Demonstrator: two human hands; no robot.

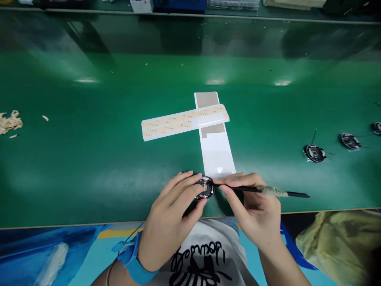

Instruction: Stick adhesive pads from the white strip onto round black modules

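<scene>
Near the front edge of the green table, my left hand [175, 214] holds a small round black electronic device [210, 190] whose inner parts show. Its fingers lie over the far and left sides, and the thumb presses from the near side. My right hand [253, 206] pinches a thin black tweezers-like tool [244, 188] wrapped with clear tape. The tool's tip meets the right rim of the device; exactly what it touches is too small to tell. Just beyond the hands lies a white backing sheet [218, 155], with a strip of small beige stickers [169, 125] across it.
Several similar round devices [315, 153] with thin wires lie at the right. A heap of beige scraps [10, 122] sits at the far left. Boxes [142, 6] stand on a shelf along the back. A blue wrist strap [137, 258] is around my left wrist.
</scene>
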